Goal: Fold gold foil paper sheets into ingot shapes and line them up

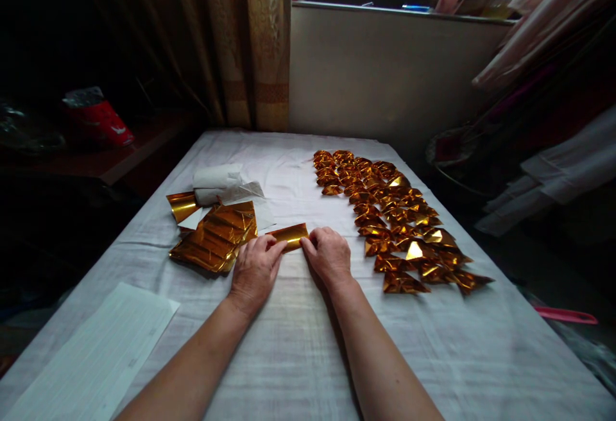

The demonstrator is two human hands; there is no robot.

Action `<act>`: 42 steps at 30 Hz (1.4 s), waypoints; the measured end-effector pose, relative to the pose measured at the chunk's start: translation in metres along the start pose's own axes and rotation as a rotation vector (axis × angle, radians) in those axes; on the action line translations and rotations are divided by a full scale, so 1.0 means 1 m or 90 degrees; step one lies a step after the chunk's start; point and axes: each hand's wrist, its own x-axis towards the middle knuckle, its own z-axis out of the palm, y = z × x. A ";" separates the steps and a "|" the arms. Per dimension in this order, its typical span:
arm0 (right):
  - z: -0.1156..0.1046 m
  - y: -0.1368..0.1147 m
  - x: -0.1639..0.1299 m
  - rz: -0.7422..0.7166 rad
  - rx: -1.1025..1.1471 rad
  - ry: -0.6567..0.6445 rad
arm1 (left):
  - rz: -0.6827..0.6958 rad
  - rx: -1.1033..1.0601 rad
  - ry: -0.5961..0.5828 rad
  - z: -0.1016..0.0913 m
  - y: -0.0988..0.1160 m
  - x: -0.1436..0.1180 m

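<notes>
Between my two hands is a rolled sheet of gold foil paper (289, 233), lying just above the white cloth. My left hand (256, 266) pinches its left end, with thumb and fingers closed on it. The right end is gripped by my right hand (330, 253), its fingers curled and thumb against the foil. Close to my left hand lies a pile of flat gold foil sheets (216, 235). To the right, several folded gold foil pieces (385, 215) with pointed ends stand in rows.
A white roll of paper (216, 178) lies behind the foil pile, and a pale lined sheet (96, 350) is at the front left. The cloth-covered table (289, 151) ends near a wall and curtain (231, 36). Clothes (568, 171) hang at the right.
</notes>
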 end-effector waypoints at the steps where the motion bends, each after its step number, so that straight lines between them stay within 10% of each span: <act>1: 0.001 0.000 0.000 0.000 -0.005 0.002 | 0.015 0.006 0.011 -0.001 0.003 -0.001; 42: 0.005 0.002 -0.001 0.012 0.021 0.023 | 0.069 0.003 -0.080 0.002 0.028 -0.012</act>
